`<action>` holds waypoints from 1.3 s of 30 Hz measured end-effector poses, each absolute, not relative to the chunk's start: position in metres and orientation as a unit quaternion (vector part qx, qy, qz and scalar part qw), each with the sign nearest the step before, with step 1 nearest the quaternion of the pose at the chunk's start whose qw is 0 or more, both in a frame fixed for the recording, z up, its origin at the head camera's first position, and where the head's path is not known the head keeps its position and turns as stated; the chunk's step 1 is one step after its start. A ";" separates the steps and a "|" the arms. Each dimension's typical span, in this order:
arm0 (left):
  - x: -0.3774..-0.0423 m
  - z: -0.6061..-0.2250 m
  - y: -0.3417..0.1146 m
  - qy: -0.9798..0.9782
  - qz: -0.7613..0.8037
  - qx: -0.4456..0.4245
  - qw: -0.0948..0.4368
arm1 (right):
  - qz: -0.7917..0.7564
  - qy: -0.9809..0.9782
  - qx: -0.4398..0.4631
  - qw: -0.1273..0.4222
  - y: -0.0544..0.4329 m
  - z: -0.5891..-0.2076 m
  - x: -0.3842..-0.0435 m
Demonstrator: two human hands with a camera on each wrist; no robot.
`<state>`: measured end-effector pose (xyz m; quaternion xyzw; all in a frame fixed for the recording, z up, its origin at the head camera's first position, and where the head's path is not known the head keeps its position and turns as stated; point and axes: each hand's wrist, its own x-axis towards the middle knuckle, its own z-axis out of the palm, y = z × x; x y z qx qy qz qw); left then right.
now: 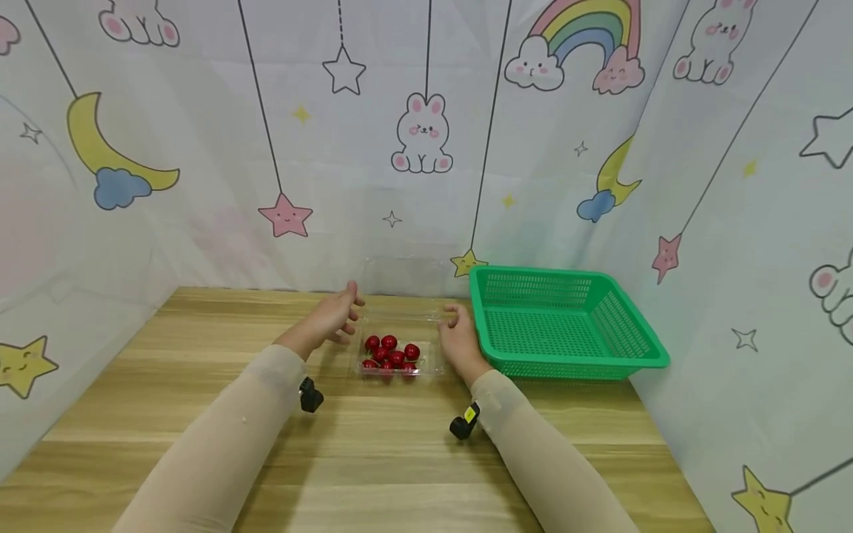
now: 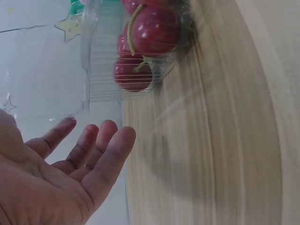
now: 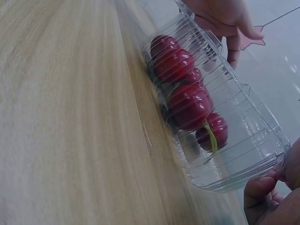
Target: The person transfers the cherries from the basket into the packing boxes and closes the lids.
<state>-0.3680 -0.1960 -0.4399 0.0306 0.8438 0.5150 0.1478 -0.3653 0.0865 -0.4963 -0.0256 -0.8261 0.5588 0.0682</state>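
A clear plastic clamshell box rests on the wooden table, its see-through lid raised upright at the back. Inside lie several dark red cherries, some with green stems in the wrist views. My left hand is beside the box's left side; its fingers are extended and apart, holding nothing. At the box's right rim is my right hand. Its thumb and fingers pinch the corner of the rim in the right wrist view.
Just right of the box, a green perforated plastic basket stands on the table. Behind the table hangs a white cloth printed with rabbits, stars and moons; it also runs along both sides.
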 end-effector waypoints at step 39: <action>-0.347 -0.422 -0.234 0.821 0.441 0.128 0.340 | 0.663 -0.749 -0.007 0.019 0.093 -0.489 -0.340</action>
